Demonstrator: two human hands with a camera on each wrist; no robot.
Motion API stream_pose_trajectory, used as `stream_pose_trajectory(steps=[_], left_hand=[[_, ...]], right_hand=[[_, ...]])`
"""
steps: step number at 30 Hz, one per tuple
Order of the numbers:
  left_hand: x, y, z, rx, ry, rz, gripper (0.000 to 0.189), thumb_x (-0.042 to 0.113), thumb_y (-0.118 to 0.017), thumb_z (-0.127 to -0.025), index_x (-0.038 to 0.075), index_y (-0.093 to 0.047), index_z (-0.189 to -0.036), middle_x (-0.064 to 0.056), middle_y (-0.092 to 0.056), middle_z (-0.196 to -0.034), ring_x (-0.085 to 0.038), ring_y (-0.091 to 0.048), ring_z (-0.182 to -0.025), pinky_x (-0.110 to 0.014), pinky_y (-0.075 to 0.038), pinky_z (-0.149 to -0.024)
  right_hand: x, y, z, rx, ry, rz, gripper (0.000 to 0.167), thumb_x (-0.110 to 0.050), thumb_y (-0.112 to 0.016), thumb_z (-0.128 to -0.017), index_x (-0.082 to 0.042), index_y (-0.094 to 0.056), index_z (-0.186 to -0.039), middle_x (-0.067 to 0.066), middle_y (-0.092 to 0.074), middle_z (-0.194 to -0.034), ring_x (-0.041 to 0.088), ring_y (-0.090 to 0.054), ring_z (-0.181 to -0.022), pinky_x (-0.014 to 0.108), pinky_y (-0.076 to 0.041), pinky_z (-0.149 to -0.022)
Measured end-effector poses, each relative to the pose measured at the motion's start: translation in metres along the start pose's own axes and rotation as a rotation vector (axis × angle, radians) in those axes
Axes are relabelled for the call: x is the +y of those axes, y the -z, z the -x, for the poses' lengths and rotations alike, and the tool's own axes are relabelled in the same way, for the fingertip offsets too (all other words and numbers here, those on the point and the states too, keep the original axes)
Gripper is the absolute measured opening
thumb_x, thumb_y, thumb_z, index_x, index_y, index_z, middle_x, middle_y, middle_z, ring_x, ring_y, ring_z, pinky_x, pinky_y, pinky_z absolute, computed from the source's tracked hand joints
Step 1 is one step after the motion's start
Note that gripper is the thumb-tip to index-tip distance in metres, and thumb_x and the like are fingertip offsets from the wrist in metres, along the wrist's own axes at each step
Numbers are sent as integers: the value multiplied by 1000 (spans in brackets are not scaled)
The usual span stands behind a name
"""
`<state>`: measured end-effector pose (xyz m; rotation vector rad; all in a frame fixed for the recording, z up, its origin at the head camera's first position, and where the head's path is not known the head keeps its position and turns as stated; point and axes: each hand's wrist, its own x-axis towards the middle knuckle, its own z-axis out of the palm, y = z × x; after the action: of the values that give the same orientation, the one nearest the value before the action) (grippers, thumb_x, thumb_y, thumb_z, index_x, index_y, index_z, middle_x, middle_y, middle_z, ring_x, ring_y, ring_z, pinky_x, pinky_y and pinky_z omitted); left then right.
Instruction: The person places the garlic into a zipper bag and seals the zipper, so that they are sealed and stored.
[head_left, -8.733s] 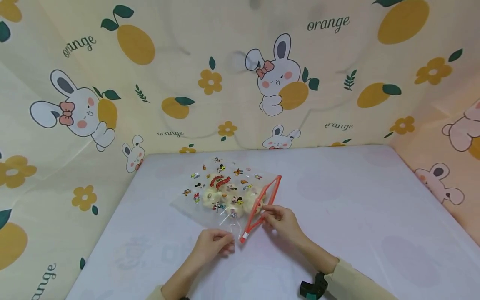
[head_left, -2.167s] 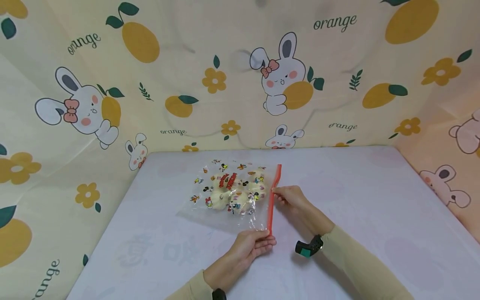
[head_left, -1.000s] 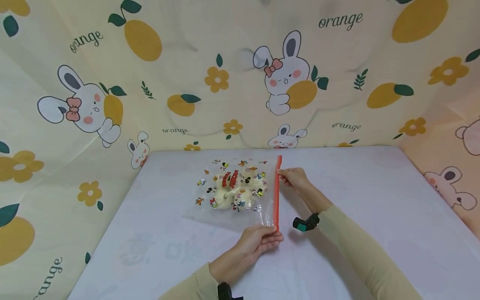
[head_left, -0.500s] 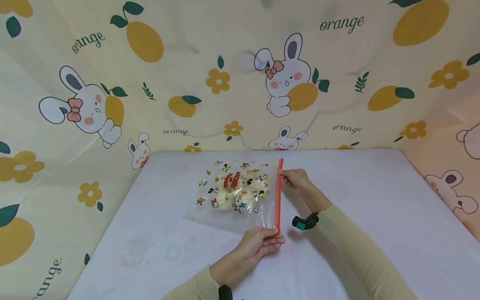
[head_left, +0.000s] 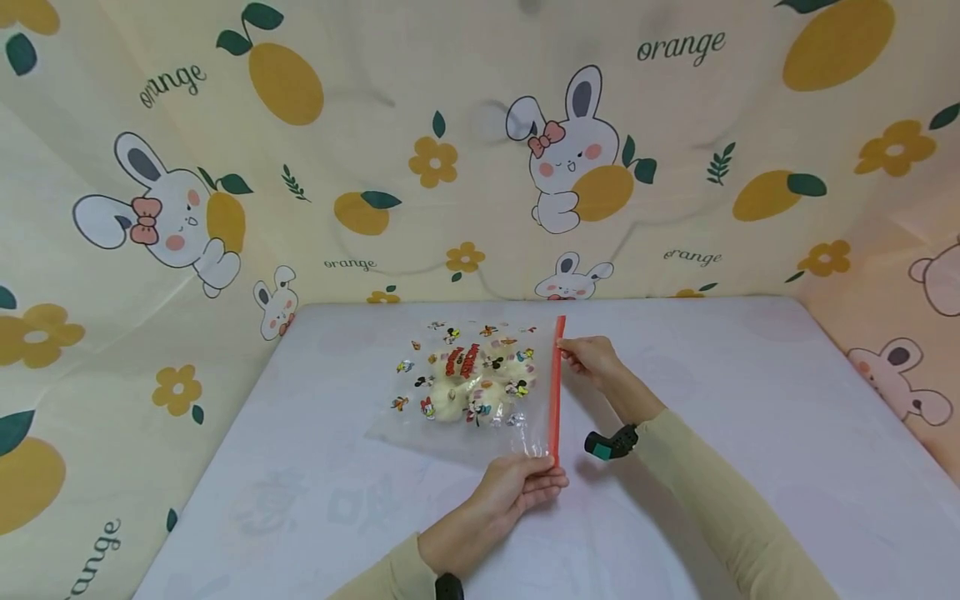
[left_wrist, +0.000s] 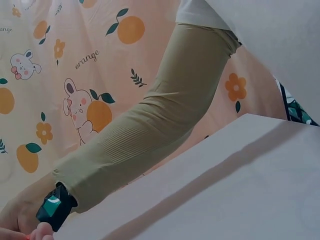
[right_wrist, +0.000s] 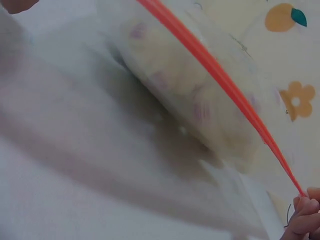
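Note:
A clear zip bag [head_left: 457, 442] printed with small cartoon figures lies at mid-table in the head view. Inside it are several pale, rounded pieces [head_left: 450, 402]; the right wrist view shows purple marks on them. Along the bag's right edge runs a red zip strip [head_left: 556, 392], straight, its two sides together. My left hand [head_left: 513, 492] pinches the strip's near end between thumb and fingers. Towards the far end, my right hand [head_left: 592, 360] pinches the same strip. From close up, the red strip [right_wrist: 215, 70] crosses the right wrist view diagonally.
The white table [head_left: 720, 400] ends at a cream cloth backdrop [head_left: 480, 125] printed with rabbits and oranges. A black device with a green patch [head_left: 611, 443] sits at my right wrist; another dark device [head_left: 450, 586] is on the left wrist.
Earlier the bag's mouth gaped. Since then my left hand has moved right onto the strip's near end, my right hand has shifted along the strip to the far end, and the strip has straightened.

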<state>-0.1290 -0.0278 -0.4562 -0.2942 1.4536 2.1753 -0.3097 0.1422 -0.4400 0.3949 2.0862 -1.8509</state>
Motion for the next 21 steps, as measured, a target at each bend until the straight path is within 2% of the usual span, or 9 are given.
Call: stream_pose_trajectory(steps=[7,15,21], left_hand=[[3,-4,1,13,-9,-2,27,9,-60,-92,-10,-61,-111,0,-72,-76,-8,-71,-74,-24,-62,-79],[-6,-5,8,5,18,-40,23,8,-59,-92,-9,-62,-107,-1,-71,-77,-9,-70,-75,-24,-62,-77],[-11,-7,12,-6,34,-60,21,9,-60,-92,-8,-63,-105,-1,-72,-77,-9,-71,-76,-26,-63,-79]], right_hand=[[-4,-1,-5,22,-20,11,16,-21,-57,-97,-5,-60,-92,-6,-52,-65,5,-44,-58,15,-38,-53],[-8,12,-21,73,-19,-27,15,-20,-57,-97,-5,-58,-94,-6,-51,-65,5,-44,-58,15,-38,-52],[-14,19,-25,102,-28,-34,15,-20,-59,-96,-5,-59,-96,-6,-51,-64,5,-43,-57,14,-38,-52]])
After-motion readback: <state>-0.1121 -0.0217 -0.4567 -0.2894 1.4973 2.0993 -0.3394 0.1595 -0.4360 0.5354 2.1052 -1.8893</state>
